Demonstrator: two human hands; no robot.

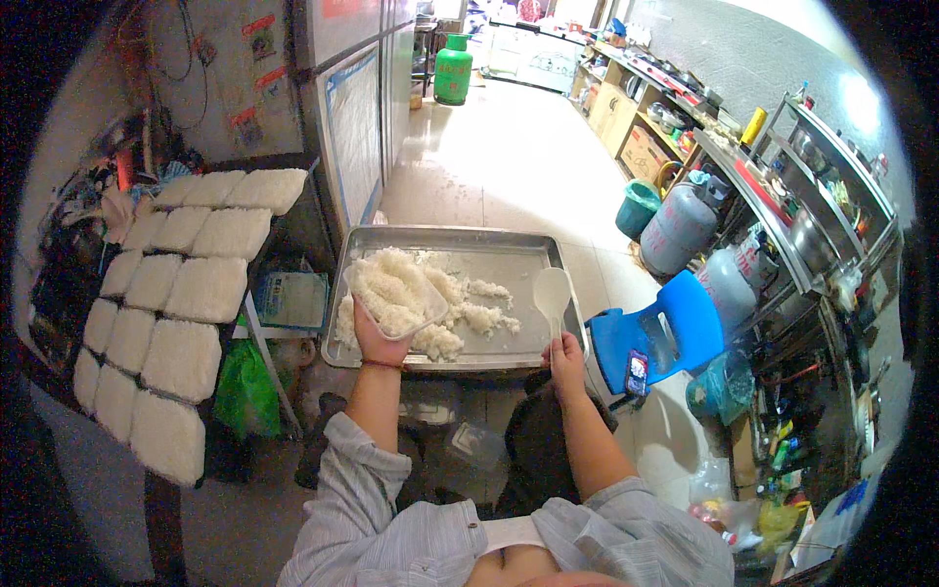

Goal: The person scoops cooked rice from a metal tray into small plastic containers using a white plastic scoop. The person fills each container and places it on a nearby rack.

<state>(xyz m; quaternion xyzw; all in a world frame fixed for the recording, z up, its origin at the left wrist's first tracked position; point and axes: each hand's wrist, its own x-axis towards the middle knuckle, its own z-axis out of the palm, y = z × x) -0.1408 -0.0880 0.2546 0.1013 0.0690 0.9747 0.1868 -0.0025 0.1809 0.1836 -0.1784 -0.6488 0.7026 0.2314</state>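
My left hand [379,339] holds a clear plastic container [439,299] from below, tilted over the left part of a metal tray [469,356]. Cooked white rice [390,282] is heaped in the container. Loose clumps of rice [478,317] lie on the tray beside and behind it. In my right hand [566,365] is the handle of a white rice paddle [552,292], its blade pointing up and away from me over the tray's right side. The paddle is apart from the rice.
Rows of rectangular rice blocks [208,279] cover a board at left. A blue plastic chair [675,326] with a phone [637,373] on it stands right of the tray. Beyond it are gas cylinders [678,226], a teal bin [637,209] and metal shelving [836,198].
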